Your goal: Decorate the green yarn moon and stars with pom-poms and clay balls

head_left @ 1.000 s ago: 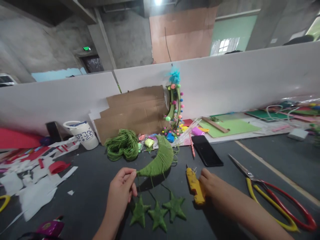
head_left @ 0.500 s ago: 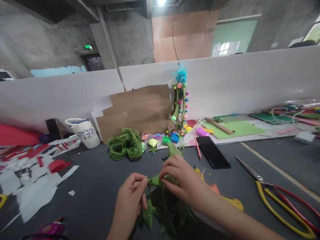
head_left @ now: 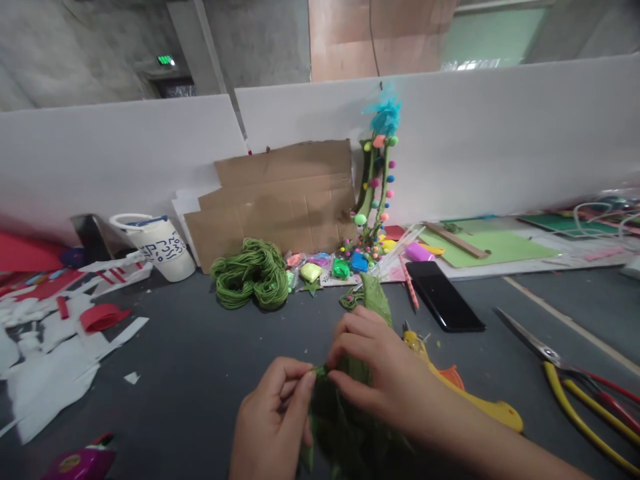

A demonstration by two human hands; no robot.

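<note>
My left hand (head_left: 280, 413) pinches the end of a small piece of green fabric between thumb and forefinger. Close beside it, my right hand (head_left: 377, 367) has its fingers closed on the same green fabric (head_left: 345, 427). A wider strip of that cloth stands up behind my right knuckles, and darker folds hang below both hands, partly blurred. Under my right forearm lies a yellow hot glue gun (head_left: 493, 410) with an orange trigger, its nozzle pointing away from me. A skein of green yarn (head_left: 250, 275) rests on the table beyond my left hand.
Scissors (head_left: 550, 357) with red and yellow handles and a black phone (head_left: 443, 297) lie to the right. A decorated green stand with pompoms (head_left: 375, 183) rises before the white partition. White paper scraps (head_left: 55, 383) and a white cup (head_left: 165, 250) are left.
My hands have drawn closer together, and less of the fabric shows between the fingertips. The head view has tipped down, so the table items sit higher in the picture.
</note>
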